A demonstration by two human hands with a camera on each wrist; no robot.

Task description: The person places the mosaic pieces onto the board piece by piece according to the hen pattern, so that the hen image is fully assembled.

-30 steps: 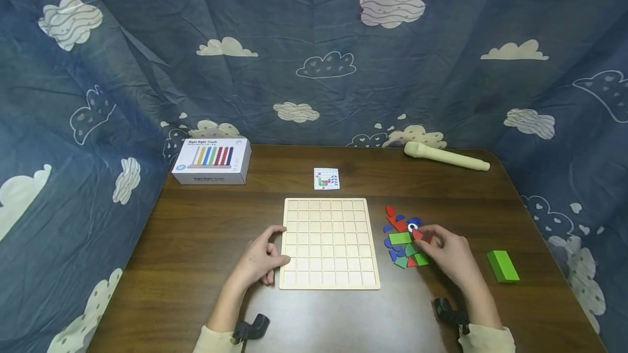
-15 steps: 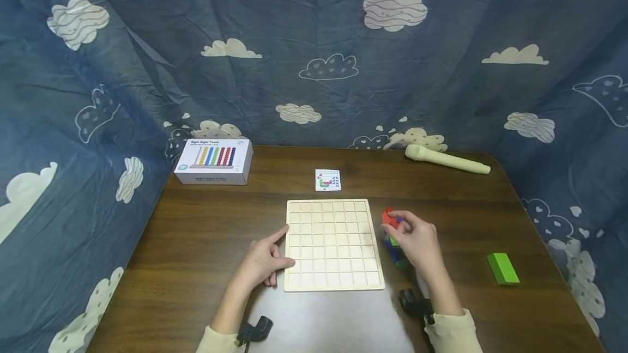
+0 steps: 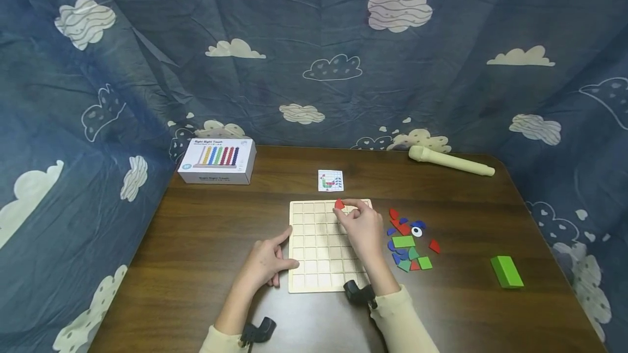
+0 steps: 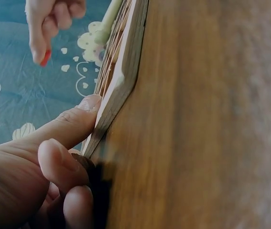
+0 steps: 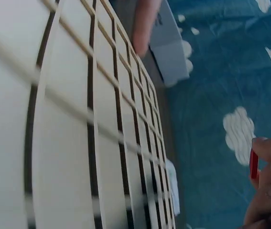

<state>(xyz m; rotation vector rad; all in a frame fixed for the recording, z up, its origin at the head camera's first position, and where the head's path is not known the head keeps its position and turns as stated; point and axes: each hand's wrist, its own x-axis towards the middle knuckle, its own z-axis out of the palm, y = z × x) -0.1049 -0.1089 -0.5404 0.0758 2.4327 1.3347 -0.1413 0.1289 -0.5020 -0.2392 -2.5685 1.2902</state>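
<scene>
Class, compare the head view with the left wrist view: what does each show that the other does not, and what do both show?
Only the head view shows the loose coloured pieces, pattern card, white box and green block. Only the left wrist view shows the left hand close up, thumb pressed against the board's edge. Both show the grid board, the table and the right hand pinching a red piece.

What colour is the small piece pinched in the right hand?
Red; the piece in the right hand shows best in the head view, above the grid board.
</scene>
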